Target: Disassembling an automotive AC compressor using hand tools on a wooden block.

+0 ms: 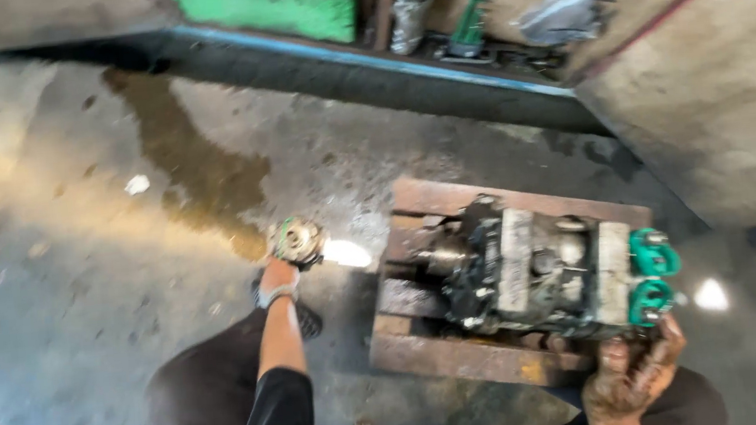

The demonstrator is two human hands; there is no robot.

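Note:
My left hand [279,274] is stretched forward over the concrete floor and grips a round metal part [297,241] with a greenish face. My right hand [633,371], dark with grease, rests against the near right corner of a grimy engine block [529,268] by its two teal fittings [652,275]. The block lies on a rusty metal pallet [463,355]. Whether the right hand's fingers close on anything is not visible.
A wet oil streak [192,169] runs across the floor to the left. A dark raised curb with a blue edge [365,68] crosses the back, with a green panel [273,3] and tools behind it. A concrete wall [714,92] rises at right.

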